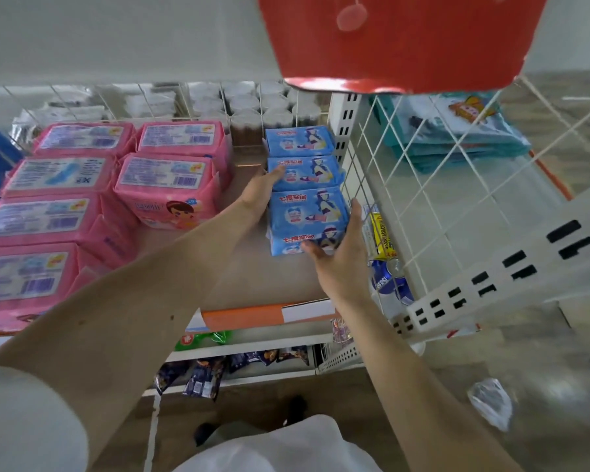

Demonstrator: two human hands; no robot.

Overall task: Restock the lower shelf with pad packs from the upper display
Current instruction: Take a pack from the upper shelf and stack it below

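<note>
At the right end of a store shelf [252,281], against a white wire side panel [406,185], a person reaches both bare arms toward a row of blue pad packs [304,175] that runs from the shelf's back toward its front edge. The left hand [263,189] lies along the left side of the row, fingers straight, its fingertips touching the second pack from the back. The right hand [341,253] is spread wide at the front blue pack [307,223], thumb across its front face and fingers up along its right side beside the wire panel; whether it actually grips the pack cannot be told. Pink pad packs [82,199] fill the shelf's left and middle. Clear tubs [249,107] stand along the back edge behind a wire rail. A red sign [399,39] hangs overhead. Teal packets [457,131] lie on the neighbouring shelf beyond the panel, and dark snack bags [205,373] sit on a lower shelf [252,349] below.
</note>
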